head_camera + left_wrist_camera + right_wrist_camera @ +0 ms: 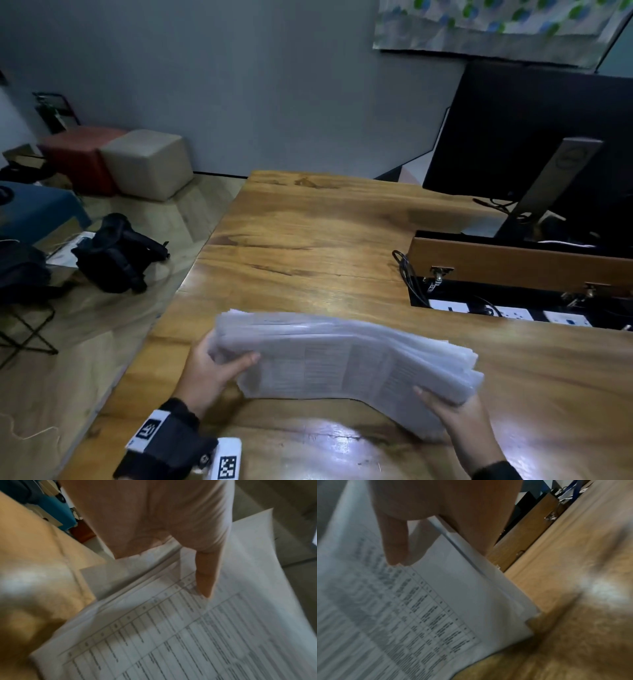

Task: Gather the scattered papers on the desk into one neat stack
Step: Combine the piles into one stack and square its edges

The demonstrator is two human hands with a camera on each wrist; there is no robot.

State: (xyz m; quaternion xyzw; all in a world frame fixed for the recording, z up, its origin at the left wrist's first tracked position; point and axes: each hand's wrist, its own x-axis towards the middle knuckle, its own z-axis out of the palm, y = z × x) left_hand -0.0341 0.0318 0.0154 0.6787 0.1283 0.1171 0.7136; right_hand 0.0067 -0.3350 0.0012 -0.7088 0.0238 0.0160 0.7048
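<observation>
A thick stack of white printed papers (346,359) is held just above the wooden desk (308,240), blurred by motion and bowed in the middle. My left hand (219,370) grips its left end, thumb on the top sheet. My right hand (445,407) grips the right end the same way. In the left wrist view the left thumb (205,580) presses on a sheet of tables (188,635). In the right wrist view the right hand's thumb (397,545) lies on the top page (419,608), with the stack's edge (471,555) pinched against the palm.
A monitor (548,137) on its stand is at the back right. In front of it an open cable hatch (513,267) shows sockets and wires. The desk's left edge drops to the floor, where a black bag (116,253) and two cube stools (147,164) stand.
</observation>
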